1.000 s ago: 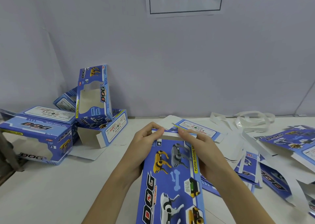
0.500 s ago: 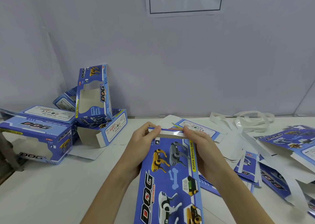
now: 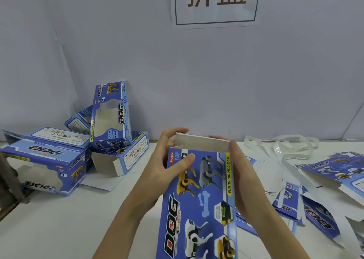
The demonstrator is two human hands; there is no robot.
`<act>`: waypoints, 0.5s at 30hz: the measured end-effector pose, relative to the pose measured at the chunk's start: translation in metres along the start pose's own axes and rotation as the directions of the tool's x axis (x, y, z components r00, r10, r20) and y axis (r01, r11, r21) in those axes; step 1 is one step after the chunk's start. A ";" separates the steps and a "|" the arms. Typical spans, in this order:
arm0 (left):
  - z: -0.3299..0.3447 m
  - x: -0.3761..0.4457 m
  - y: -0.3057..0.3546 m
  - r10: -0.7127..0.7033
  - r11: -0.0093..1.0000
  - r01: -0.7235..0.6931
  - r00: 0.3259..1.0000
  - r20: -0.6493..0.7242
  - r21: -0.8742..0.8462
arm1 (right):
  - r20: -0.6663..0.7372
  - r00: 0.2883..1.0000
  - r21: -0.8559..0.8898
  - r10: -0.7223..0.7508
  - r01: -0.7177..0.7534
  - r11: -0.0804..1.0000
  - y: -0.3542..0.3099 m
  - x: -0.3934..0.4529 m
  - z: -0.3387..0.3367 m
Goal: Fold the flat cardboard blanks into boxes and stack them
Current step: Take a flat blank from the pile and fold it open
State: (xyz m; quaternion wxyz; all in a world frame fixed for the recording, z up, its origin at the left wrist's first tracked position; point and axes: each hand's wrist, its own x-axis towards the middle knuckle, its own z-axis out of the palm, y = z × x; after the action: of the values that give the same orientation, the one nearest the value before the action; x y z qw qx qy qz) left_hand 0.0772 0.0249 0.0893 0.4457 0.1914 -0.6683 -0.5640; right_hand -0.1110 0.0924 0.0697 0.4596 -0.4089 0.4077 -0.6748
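A blue printed cardboard box (image 3: 199,199), its end flap (image 3: 201,143) upright, is gripped by left hand (image 3: 167,166) and right hand (image 3: 242,172) above the white surface (image 3: 59,229); finished boxes (image 3: 65,146) lie heaped left, flat blanks (image 3: 315,189) remain right.

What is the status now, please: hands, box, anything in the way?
Left hand and right hand both grip the box. End flap stands up, not tucked. Folded boxes left, flat blanks right; nothing blocking.

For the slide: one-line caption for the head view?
Both hands, left hand and right hand, grip a blue DOG box, its end flap standing open, folded boxes piled left.
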 end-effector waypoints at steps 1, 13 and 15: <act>-0.002 -0.008 -0.003 0.038 0.999 -0.038 0.999 0.021 0.006 | -0.011 1.000 0.017 0.006 -0.006 1.000 -0.002 0.000 -0.003; 0.009 -0.007 -0.001 0.147 0.989 -0.144 0.983 -0.113 0.036 | 0.184 0.983 0.004 -0.015 0.015 1.000 -0.028 -0.007 -0.004; 0.011 -0.006 0.000 0.142 0.990 -0.144 0.978 -0.151 -0.002 | 0.186 0.982 0.017 -0.017 0.014 1.000 -0.027 -0.008 -0.004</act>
State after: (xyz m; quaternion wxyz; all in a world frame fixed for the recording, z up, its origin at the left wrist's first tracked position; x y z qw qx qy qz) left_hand 0.0713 0.0357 0.0880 0.5355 0.1817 -0.6412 -0.5187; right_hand -0.1208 0.1076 0.0922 0.4936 -0.4698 0.3542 -0.6405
